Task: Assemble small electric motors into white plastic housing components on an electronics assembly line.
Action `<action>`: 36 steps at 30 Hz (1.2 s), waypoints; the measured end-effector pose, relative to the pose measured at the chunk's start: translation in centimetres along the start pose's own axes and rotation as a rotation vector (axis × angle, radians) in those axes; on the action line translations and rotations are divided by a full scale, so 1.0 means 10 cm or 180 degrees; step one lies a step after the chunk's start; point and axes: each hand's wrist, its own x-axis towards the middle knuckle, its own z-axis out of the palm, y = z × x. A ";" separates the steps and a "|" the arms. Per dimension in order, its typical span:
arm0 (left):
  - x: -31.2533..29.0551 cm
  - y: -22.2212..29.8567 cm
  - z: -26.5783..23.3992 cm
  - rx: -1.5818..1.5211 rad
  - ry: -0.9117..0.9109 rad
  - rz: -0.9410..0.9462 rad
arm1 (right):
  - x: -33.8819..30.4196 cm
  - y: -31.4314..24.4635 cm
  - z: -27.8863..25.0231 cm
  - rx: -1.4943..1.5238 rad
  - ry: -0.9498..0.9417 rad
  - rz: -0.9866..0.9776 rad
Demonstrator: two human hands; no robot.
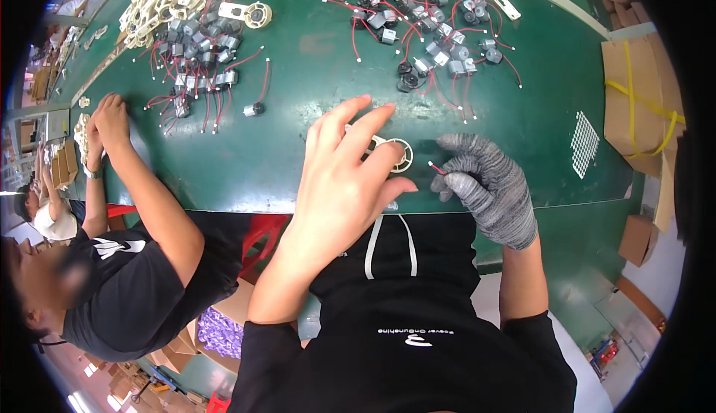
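Cream part (pixel 408 158), ring-shaped with thin spokes at its right end, lies on the green table (pixel 298 171) near the front edge, under and just right of the left hand's fingers. Left hand (pixel 344 159): bare, palm down, fingers loosely spread and bent, thumb well apart from the index; no firm grip seen, and contact with the part cannot be told. Right hand (pixel 486 185): grey knit glove, index held out, thumb and remaining fingers closed on a short red wire (pixel 439 169) tipped with a white plug (pixel 431 164). Plug points toward the part, well apart from it. Hard to make out: the part's left portion, covered by the left hand; the wire's other end, lost inside the glove, so anything attached there cannot be seen. Motors (pixel 440 33) piled beyond, cut off at the top edge.
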 end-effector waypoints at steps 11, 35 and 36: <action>-0.16 -0.01 0.01 -0.0955 0.0434 0.0053 | 0.01 -0.10 0.13 -0.0248 -0.0095 -0.0188; -0.15 -0.40 0.01 -0.0153 -0.0032 -0.0448 | 0.32 -0.38 0.31 -0.2820 -0.0047 -0.0780; -0.16 -0.40 0.01 -0.0208 -0.0030 -0.0455 | 0.33 -0.39 0.31 -0.2930 -0.0152 -0.0779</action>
